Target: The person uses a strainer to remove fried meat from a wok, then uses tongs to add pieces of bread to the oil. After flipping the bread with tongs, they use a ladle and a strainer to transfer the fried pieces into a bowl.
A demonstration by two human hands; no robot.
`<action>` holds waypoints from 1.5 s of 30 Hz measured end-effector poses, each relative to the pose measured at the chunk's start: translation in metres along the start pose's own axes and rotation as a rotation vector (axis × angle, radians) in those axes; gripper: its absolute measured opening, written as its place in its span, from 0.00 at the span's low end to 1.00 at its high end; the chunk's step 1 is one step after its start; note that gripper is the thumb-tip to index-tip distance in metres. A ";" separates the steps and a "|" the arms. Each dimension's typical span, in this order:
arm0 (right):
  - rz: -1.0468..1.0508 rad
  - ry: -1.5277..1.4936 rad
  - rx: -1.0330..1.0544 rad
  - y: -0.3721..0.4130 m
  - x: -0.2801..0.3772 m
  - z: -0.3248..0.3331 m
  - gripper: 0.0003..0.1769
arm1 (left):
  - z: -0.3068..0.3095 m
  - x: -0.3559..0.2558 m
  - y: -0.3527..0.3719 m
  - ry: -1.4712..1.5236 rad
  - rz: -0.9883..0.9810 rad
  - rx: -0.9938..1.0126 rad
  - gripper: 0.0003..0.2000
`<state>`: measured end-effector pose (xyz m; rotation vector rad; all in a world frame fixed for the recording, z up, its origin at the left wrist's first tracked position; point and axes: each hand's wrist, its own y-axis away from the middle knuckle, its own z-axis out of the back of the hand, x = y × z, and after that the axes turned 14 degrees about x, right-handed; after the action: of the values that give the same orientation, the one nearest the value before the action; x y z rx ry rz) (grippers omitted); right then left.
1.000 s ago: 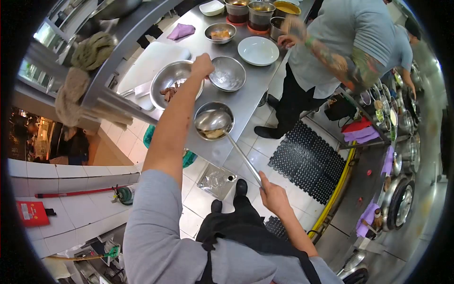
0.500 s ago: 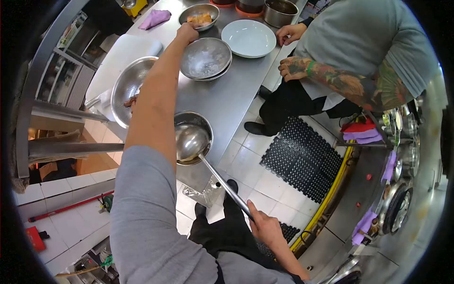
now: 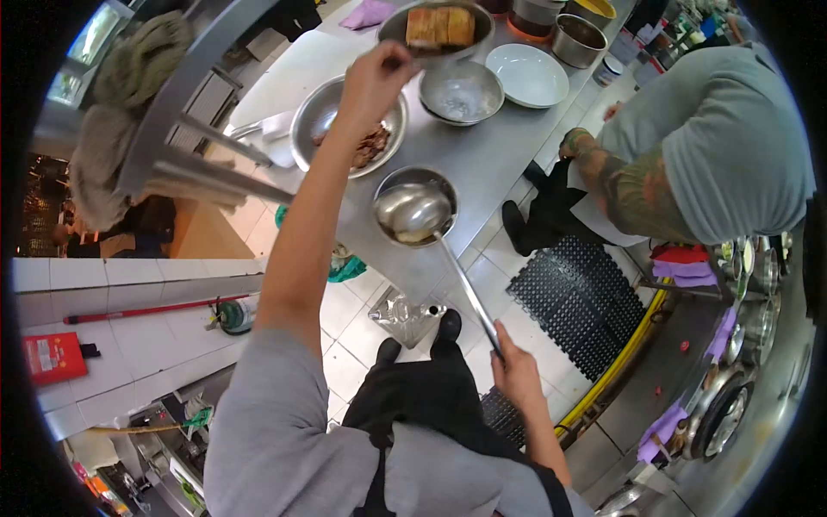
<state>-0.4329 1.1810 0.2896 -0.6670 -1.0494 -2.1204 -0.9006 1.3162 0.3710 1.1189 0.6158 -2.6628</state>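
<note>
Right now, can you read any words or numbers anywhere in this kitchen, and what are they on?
No text can be read anywhere.
Red box on the tiled wall: any print is too blurred to read.
Ladle and steel counter: no writing shows.

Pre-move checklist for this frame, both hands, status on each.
1. Right hand closed on ladle handle: ok.
2. Ladle cup sits over small steel bowl: ok.
3. Left hand at rim of bowl of fried slabs: ok.
4. Left hand's grip on that rim: cannot tell.
5. Co-worker's forearm apart from both bowls: ok.
6. What the ladle cup holds: cannot tell.
</note>
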 end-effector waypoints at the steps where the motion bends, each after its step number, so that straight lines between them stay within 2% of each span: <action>1: 0.029 -0.016 -0.033 -0.001 -0.001 -0.002 0.36 | 0.016 -0.038 0.048 0.024 0.016 -0.018 0.09; 2: 0.009 0.001 -0.008 0.001 0.004 0.001 0.36 | 0.031 -0.049 0.092 0.092 0.152 0.079 0.09; 3: 0.004 -0.010 -0.002 0.003 0.008 0.001 0.36 | 0.037 -0.056 0.143 0.166 0.102 0.010 0.06; 4: 0.001 -0.017 0.000 0.004 0.011 0.000 0.37 | 0.050 -0.062 0.194 0.278 0.244 0.061 0.07; 6: 0.009 -0.035 -0.024 0.006 0.020 -0.007 0.37 | 0.074 -0.069 0.291 0.126 0.270 0.117 0.12; 9: 0.041 -0.066 -0.112 0.013 0.036 -0.025 0.35 | 0.094 -0.066 0.397 -0.037 0.380 0.271 0.12; 11: 0.050 -0.054 -0.145 0.019 0.047 -0.044 0.34 | 0.080 -0.037 0.451 -0.034 0.428 0.317 0.11; 13: 0.057 -0.069 -0.167 0.027 0.060 -0.069 0.34 | 0.046 0.021 0.496 0.060 0.395 0.273 0.10; 16: -0.024 -0.142 -0.135 0.046 0.094 -0.106 0.32 | 0.003 0.077 0.508 0.072 0.345 0.252 0.11; 17: 0.012 -0.179 -0.164 0.053 0.093 -0.128 0.32 | -0.007 0.094 0.507 0.089 0.301 0.264 0.12; 19: -0.014 -0.181 -0.123 0.075 0.104 -0.165 0.33 | -0.017 0.109 0.503 0.125 0.256 0.251 0.12; 21: -0.113 -0.196 -0.051 0.097 0.125 -0.191 0.33 | -0.016 0.110 0.514 0.139 0.198 0.227 0.12; 23: -0.081 -0.134 -0.067 0.115 0.138 -0.220 0.33 | -0.006 0.102 0.520 0.126 0.107 0.194 0.11; 25: -0.075 -0.124 -0.085 0.135 0.144 -0.240 0.33 | 0.006 0.091 0.538 0.135 0.107 0.232 0.10; 27: -0.128 -0.124 -0.057 0.168 0.147 -0.258 0.35 | 0.020 0.076 0.558 0.106 0.124 0.319 0.10; 31: -0.116 -0.059 -0.235 0.245 0.158 -0.285 0.35 | 0.046 0.019 0.565 0.132 0.020 0.426 0.14; 34: -0.189 -0.232 -0.375 0.319 0.177 -0.311 0.33 | 0.051 -0.037 0.563 0.088 -0.183 0.452 0.14; 35: -0.160 -0.284 -0.479 0.343 0.185 -0.322 0.31 | 0.053 -0.064 0.562 0.113 -0.299 0.442 0.13; 37: -0.189 -0.435 -0.536 0.395 0.200 -0.347 0.31 | 0.048 -0.102 0.570 0.121 -0.443 0.479 0.15; 38: -0.213 -0.514 -0.601 0.424 0.206 -0.367 0.31 | 0.040 -0.123 0.575 0.132 -0.545 0.489 0.16; 40: -0.057 -0.666 -0.822 0.469 0.207 -0.425 0.33 | 0.026 -0.161 0.595 0.047 -0.716 0.496 0.16; 42: -0.032 -1.224 -0.830 0.533 0.232 -0.482 0.34 | 0.017 -0.229 0.635 0.134 -0.744 0.602 0.15; 44: 0.151 -1.351 -1.025 0.585 0.244 -0.557 0.34 | -0.003 -0.287 0.691 0.282 -0.860 0.670 0.13; 45: 0.137 -1.370 -1.130 0.614 0.253 -0.596 0.33 | -0.020 -0.306 0.726 0.339 -0.905 0.750 0.13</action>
<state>-0.2221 0.3259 0.4338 -2.8230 -0.1262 -1.8112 -0.4383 0.6780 0.3581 1.8524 0.1357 -3.6784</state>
